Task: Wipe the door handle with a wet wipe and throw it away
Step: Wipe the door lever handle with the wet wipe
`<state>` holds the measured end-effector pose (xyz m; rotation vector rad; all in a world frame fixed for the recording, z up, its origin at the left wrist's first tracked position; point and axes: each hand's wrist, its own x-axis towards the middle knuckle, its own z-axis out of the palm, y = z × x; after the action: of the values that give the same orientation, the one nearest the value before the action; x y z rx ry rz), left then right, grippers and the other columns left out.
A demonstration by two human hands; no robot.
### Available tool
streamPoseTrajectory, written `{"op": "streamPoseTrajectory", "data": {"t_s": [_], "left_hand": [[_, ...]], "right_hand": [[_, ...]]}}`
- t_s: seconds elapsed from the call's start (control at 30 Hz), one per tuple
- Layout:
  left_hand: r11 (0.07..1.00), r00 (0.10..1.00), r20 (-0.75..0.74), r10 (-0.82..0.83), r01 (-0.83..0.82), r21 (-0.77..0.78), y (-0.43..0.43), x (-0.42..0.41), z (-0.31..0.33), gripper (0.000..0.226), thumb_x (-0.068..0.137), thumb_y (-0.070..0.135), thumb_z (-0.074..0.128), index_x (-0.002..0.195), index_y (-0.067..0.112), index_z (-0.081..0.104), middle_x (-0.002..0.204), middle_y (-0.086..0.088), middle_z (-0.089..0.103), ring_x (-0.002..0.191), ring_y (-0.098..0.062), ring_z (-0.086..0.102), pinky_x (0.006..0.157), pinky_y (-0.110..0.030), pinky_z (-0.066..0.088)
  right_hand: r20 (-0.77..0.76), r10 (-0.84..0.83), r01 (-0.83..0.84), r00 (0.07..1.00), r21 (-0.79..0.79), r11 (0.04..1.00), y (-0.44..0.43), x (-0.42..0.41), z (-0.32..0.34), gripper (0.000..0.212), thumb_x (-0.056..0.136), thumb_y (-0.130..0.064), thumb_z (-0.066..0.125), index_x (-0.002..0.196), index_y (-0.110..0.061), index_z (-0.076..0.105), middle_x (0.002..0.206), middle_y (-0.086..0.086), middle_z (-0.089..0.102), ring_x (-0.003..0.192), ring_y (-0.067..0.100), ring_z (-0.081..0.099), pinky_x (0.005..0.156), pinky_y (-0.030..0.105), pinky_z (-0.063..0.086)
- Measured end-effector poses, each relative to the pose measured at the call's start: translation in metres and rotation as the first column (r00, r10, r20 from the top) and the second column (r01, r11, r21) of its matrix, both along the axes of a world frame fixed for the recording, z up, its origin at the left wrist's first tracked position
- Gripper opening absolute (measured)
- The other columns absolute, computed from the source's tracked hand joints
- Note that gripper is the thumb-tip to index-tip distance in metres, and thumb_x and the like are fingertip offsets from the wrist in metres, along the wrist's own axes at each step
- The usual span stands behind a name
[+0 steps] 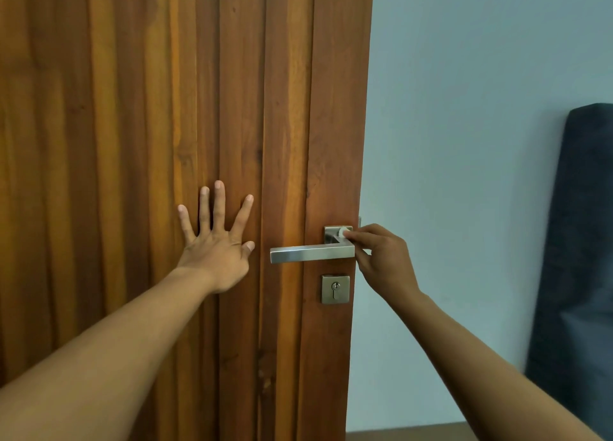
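right hand point(381, 258) pinches what looks like a wet wipe point(341, 232) on door handle point(311, 254); left hand point(215, 241) flat, empty.

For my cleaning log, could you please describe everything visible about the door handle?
The door handle is a squared lever of brushed, silver-looking metal, lying level and pointing left from a square plate near the wooden door edge. The right hand presses a small white wet wipe against its plate end. A separate keyhole plate sits below.

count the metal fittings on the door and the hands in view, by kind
lever door handle: 1
keyhole plate: 1
hands: 2, the left hand flat on the wooden door, the right hand pinching a wet wipe at the handle's base
total: 4
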<state>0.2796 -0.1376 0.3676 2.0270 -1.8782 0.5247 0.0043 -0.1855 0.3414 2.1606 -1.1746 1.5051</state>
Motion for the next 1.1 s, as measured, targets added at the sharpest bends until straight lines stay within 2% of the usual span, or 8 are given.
{"op": "streamPoseTrajectory", "data": {"t_s": [0.2, 0.4, 0.53, 0.67, 0.87, 0.97, 1.07, 1.1], "left_hand": [[1.000, 1.000, -0.017, -0.009, 0.009, 0.021, -0.001, -0.001, 0.000, 0.083, 0.105, 0.049, 0.028, 0.140, 0.036, -0.047, 0.129, -0.008, -0.071, 0.133, -0.033, -0.054, 0.108, -0.063, -0.029], [1.000, 1.000, -0.023, -0.008, 0.008, 0.007, -0.002, 0.001, -0.001, 0.084, 0.105, 0.049, 0.027, 0.137, 0.037, -0.050, 0.134, -0.011, -0.068, 0.135, -0.035, -0.053, 0.110, -0.064, -0.027], [1.000, 1.000, -0.028, -0.011, 0.012, 0.003, -0.003, 0.000, -0.001, 0.084, 0.105, 0.049, 0.027, 0.140, 0.036, -0.048, 0.136, -0.011, -0.067, 0.135, -0.035, -0.053, 0.111, -0.066, -0.026], [1.000, 1.000, -0.026, -0.016, 0.016, 0.001, -0.004, 0.000, -0.002, 0.083, 0.105, 0.049, 0.027, 0.140, 0.036, -0.047, 0.138, -0.012, -0.065, 0.136, -0.035, -0.053, 0.112, -0.066, -0.026], [1.000, 1.000, -0.016, -0.007, 0.007, -0.020, -0.005, 0.001, -0.002, 0.086, 0.105, 0.050, 0.028, 0.134, 0.037, -0.051, 0.135, -0.011, -0.068, 0.135, -0.034, -0.053, 0.109, -0.064, -0.028], [1.000, 1.000, -0.008, -0.004, 0.004, -0.021, -0.005, 0.000, -0.003, 0.086, 0.105, 0.050, 0.029, 0.134, 0.037, -0.051, 0.134, -0.011, -0.068, 0.135, -0.034, -0.053, 0.108, -0.063, -0.028], [1.000, 1.000, -0.005, 0.001, -0.001, -0.024, -0.004, 0.001, -0.003, 0.087, 0.105, 0.050, 0.029, 0.135, 0.037, -0.051, 0.134, -0.010, -0.068, 0.134, -0.034, -0.053, 0.108, -0.063, -0.029], [1.000, 1.000, -0.006, 0.003, -0.003, -0.024, -0.004, 0.001, -0.003, 0.087, 0.105, 0.050, 0.030, 0.134, 0.037, -0.051, 0.133, -0.010, -0.069, 0.134, -0.033, -0.054, 0.108, -0.063, -0.029]], "right_hand": [[0.148, -0.021, 0.017, 0.989, 0.027, 1.000, 0.001, 0.004, -0.015, 0.023, 0.091, -0.013, 0.069, 0.113, -0.014, 0.076, 0.102, 0.003, 0.074, 0.083, 0.008, 0.060, 0.073, 0.004, 0.041], [0.103, -0.034, 0.030, 0.994, 0.038, 0.999, 0.001, 0.003, -0.023, 0.021, 0.091, -0.012, 0.069, 0.111, -0.011, 0.076, 0.100, 0.003, 0.072, 0.082, 0.012, 0.060, 0.075, 0.012, 0.050], [0.097, -0.044, 0.042, 0.994, 0.025, 0.999, 0.000, 0.004, -0.027, 0.021, 0.091, -0.014, 0.069, 0.110, -0.011, 0.076, 0.099, 0.003, 0.071, 0.079, 0.009, 0.056, 0.071, 0.007, 0.043], [0.145, -0.039, 0.042, 0.989, -0.014, 0.999, -0.001, 0.006, -0.034, 0.017, 0.090, -0.010, 0.070, 0.105, -0.011, 0.078, 0.094, 0.001, 0.071, 0.076, 0.007, 0.057, 0.071, 0.021, 0.054], [0.159, -0.063, 0.063, 0.985, 0.009, 0.998, -0.001, 0.010, -0.039, 0.018, 0.090, -0.009, 0.070, 0.106, -0.008, 0.077, 0.097, 0.002, 0.072, 0.079, 0.010, 0.059, 0.074, 0.004, 0.039], [0.168, -0.071, 0.071, 0.983, 0.005, 0.997, 0.000, 0.012, -0.041, 0.018, 0.089, -0.009, 0.070, 0.106, -0.008, 0.077, 0.098, 0.003, 0.072, 0.080, 0.013, 0.061, 0.075, 0.007, 0.041], [0.094, -0.062, 0.065, 0.994, -0.032, 0.997, -0.002, 0.013, -0.045, 0.018, 0.087, -0.008, 0.072, 0.105, -0.008, 0.077, 0.099, 0.004, 0.072, 0.084, 0.021, 0.068, 0.079, 0.017, 0.048], [0.070, -0.063, 0.066, 0.996, -0.044, 0.997, -0.003, 0.014, -0.047, 0.018, 0.088, -0.008, 0.071, 0.105, -0.008, 0.076, 0.101, 0.004, 0.072, 0.087, 0.021, 0.068, 0.081, 0.015, 0.047]]}}
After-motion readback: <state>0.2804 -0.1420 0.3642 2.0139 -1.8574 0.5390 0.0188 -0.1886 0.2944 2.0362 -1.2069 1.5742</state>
